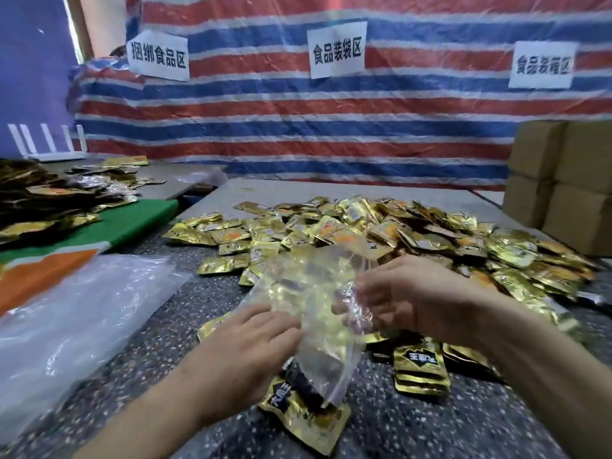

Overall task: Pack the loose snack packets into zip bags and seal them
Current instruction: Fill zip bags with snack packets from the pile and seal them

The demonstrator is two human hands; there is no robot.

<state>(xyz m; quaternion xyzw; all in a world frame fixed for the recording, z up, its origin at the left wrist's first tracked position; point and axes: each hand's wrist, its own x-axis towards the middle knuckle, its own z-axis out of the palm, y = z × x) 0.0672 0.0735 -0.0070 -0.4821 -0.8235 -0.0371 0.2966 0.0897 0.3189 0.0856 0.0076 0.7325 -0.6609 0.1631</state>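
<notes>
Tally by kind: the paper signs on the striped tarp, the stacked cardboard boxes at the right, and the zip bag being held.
paper signs: 3
cardboard boxes: 4
zip bag: 1
Total: 8

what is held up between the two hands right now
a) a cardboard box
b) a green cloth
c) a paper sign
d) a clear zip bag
D: the left hand and the right hand both grip a clear zip bag, lifted in front of the pile of gold snack packets.
</notes>
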